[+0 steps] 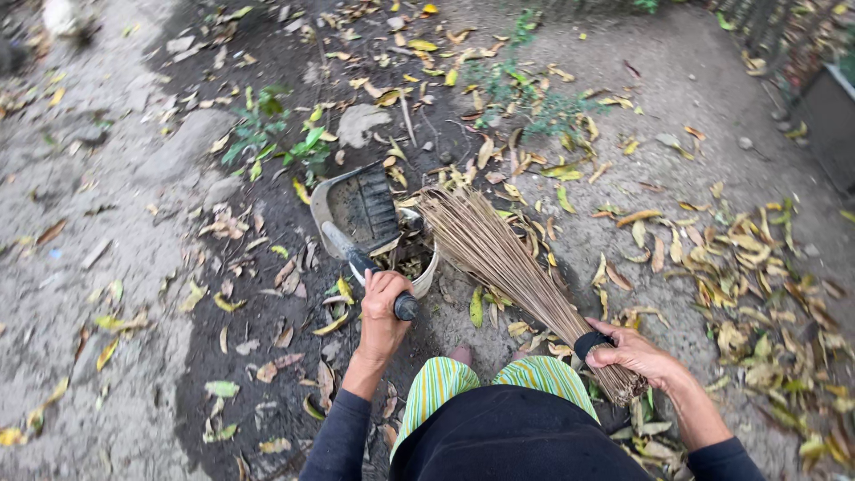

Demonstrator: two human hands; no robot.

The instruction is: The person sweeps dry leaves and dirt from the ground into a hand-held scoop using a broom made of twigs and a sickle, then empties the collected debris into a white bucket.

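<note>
My left hand (381,307) grips the black handle of a grey dustpan (356,209), which is tilted over a small white bucket (419,263) holding leaves and dirt. My right hand (628,352) holds a bundled stick broom (499,254) near its bound end, by a black band. The broom's thin brown bristles fan out toward the bucket and touch the ground beside it. Below the hands I see green striped trousers and a dark top.
Dry yellow and brown leaves (757,267) lie thick on the ground at the right and scattered around the bucket. Small green weeds (276,138) grow at the upper left, more (534,98) at the upper middle. Dark damp soil runs down the middle, with pale concrete on both sides.
</note>
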